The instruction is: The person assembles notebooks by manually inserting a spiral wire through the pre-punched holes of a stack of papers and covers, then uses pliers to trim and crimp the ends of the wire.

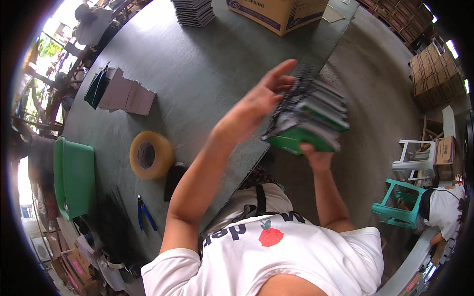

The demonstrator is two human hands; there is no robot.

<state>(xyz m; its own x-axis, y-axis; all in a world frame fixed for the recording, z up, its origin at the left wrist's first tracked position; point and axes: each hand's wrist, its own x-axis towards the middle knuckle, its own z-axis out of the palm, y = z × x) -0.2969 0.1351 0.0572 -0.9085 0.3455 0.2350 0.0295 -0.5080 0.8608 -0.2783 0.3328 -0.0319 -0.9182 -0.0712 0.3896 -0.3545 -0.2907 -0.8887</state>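
A stack of spiral-bound notebooks [308, 116] with green covers and black coil bindings is held up at the table's right edge, partly blurred. My right hand [316, 154] grips it from the near side, with the thumb over the green cover and the other fingers hidden. Along the coil side, my left hand [261, 101] is raised with its fingers stretched and apart. Its fingertips are close to the coils; whether they touch, I cannot tell.
On the grey-green table [207, 64] are a tape roll [165, 155], blue-handled pliers [143, 213], black wires [116, 217], a green tub [74, 177], a pile of pads [128, 93], a further stack [193, 12] and a carton [276, 12]. Plastic stools [399, 202] and another person [444, 207] are at right.
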